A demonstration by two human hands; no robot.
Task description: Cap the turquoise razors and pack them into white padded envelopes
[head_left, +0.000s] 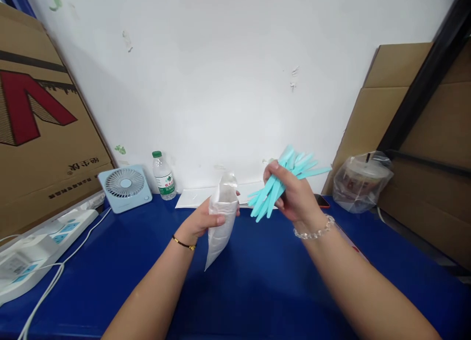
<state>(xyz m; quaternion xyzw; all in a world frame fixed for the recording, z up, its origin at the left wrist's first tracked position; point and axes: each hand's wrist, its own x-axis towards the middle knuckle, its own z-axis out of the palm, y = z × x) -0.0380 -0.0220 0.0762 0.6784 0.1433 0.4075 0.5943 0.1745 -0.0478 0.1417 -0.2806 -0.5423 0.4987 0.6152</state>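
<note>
My left hand [206, 216] is closed around a white padded pouch [222, 227], thumb in front and fingers behind. The pouch hangs tilted above the table, its mouth gaping at the top and its lower corner pointing down. To the right, my right hand [292, 193] grips a bundle of flat turquoise plastic sticks [271, 190] with tapered ends. They fan out on both sides of the fist, at about the height of the pouch's mouth and apart from it. Their exact kind cannot be made out.
On the blue table [253, 281] stand a light-blue fan [125, 183], a water bottle [164, 177] and a bagged lidded cup [362, 178]. White sheets [191, 196] lie by the wall. A phone [322, 201] sits behind my right hand. A power strip [47, 247] with cables runs along the left.
</note>
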